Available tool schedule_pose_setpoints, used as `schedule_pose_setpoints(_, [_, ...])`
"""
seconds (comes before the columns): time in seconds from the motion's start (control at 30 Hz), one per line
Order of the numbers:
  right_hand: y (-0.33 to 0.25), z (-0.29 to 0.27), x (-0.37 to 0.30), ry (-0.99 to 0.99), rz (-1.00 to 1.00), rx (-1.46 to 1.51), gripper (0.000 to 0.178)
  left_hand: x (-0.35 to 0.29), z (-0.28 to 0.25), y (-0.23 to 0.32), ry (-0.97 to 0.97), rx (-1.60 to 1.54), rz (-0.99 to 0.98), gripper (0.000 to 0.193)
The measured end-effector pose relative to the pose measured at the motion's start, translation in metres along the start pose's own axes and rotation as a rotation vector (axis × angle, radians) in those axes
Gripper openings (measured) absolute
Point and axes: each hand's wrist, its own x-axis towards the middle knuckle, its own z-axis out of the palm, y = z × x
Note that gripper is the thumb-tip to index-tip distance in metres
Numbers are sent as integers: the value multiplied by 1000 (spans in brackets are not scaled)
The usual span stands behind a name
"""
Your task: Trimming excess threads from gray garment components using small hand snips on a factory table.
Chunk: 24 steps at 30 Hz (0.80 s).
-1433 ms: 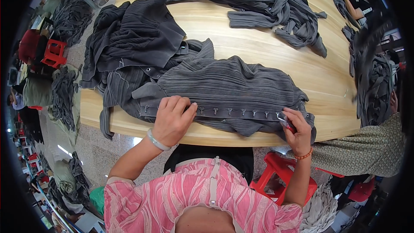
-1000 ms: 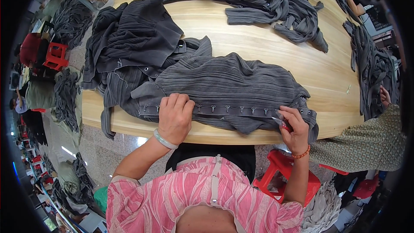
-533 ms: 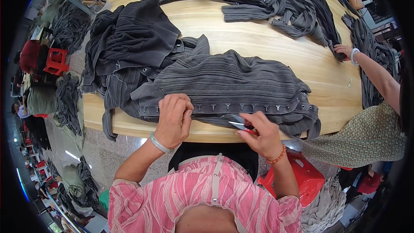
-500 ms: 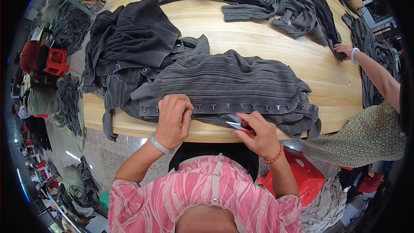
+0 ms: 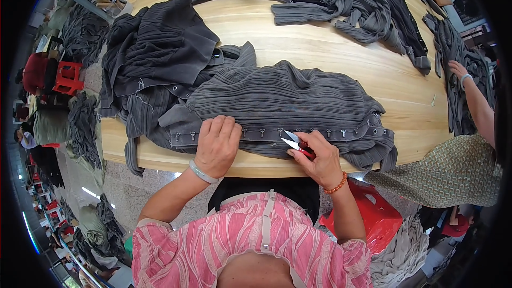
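Pale wooden table (image 5: 413,109): ribbed grey garment (image 5: 282,93) along near edge; dark pile (image 5: 160,40), left; tangled garments (image 5: 368,13), far side.

Tabletop (image 5: 314,48) brightly lit; white glare on floor (image 5: 121,186); edges bowed, corners black.

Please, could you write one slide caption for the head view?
Left hand on a ribbed grey garment; right hand holds open snips beside its hook strip.

We see pale wood tabletop (image 5: 413,112), speckled shiny floor (image 5: 120,181), red stool (image 5: 376,216) off tabletop's near-right edge, second red stool (image 5: 68,69) beyond left edge.
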Motion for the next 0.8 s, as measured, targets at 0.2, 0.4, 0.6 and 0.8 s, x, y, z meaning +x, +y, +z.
schedule_pose_setpoints(0.2, [4, 2, 1, 24, -17, 0, 39, 0, -12, -7, 1, -307, -145, 19])
schedule_pose_setpoints(0.4, [5, 4, 0, 56, -38, 9, 39, 2, -14, 0, 119, -402, -141, 21])
schedule_pose_setpoints(0.6, [4, 6, -1, 64, -37, -2, 40, 11, 9, 18, 56, -204, -34, 27])
schedule_pose_setpoints(0.8, [4, 6, -2, 66, -40, -20, 39, 12, 18, 25, 18, -76, -57, 21])
